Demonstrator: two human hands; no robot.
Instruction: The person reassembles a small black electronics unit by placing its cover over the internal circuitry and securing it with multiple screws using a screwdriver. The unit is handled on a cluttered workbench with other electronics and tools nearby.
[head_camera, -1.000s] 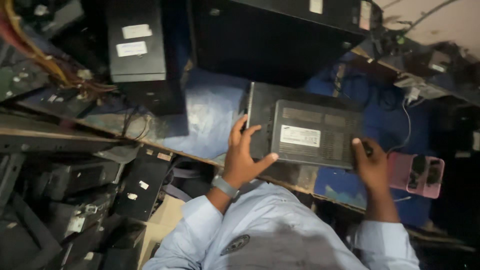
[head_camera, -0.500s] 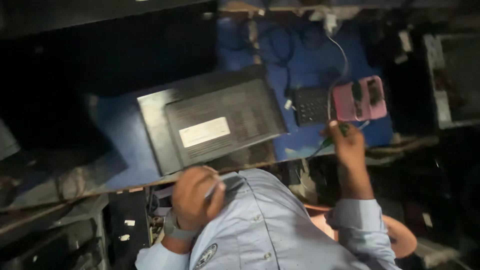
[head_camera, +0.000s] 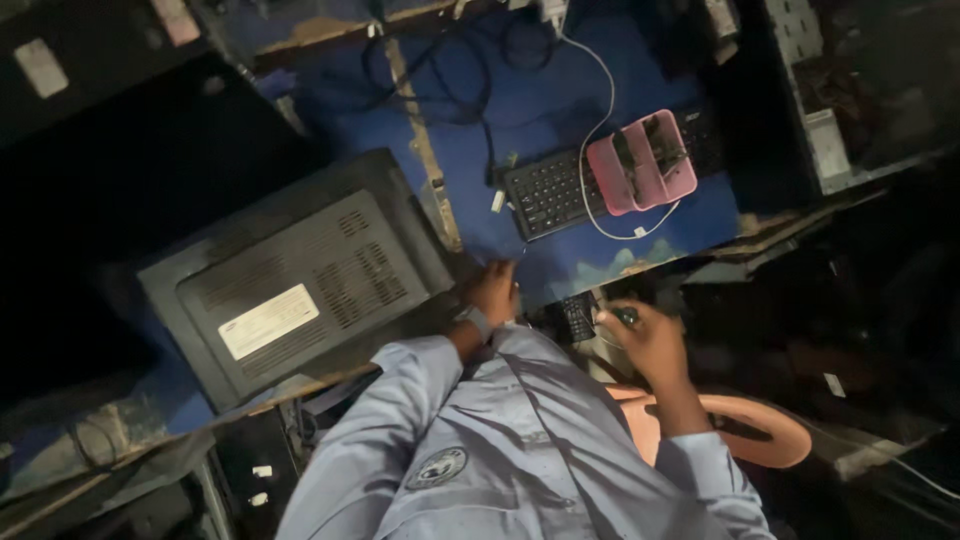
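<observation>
Our right hand (head_camera: 648, 340) is curled shut around a small dark object (head_camera: 625, 317), too dim for us to make out its kind, and holds it below the front edge of the blue-topped bench (head_camera: 560, 110), out over the dark space beside our lap. Our left hand (head_camera: 492, 292) lies with its fingers loosely bent against the bench edge, close to the near corner of the flat dark monitor (head_camera: 290, 280); whether it grips anything we cannot tell. A watch shows on that wrist. The monitor lies face down on the left part of the bench, its vented back and a pale label turned up. To the right of it, well apart, a black keyboard (head_camera: 550, 190) lies on the blue surface, and a pink tray (head_camera: 642, 162) sits partly over the keyboard's right end. A white cable (head_camera: 600, 95) loops from the back of the bench down past the tray. Behind our right forearm, a salmon-coloured seat (head_camera: 760, 430) shows.
</observation>
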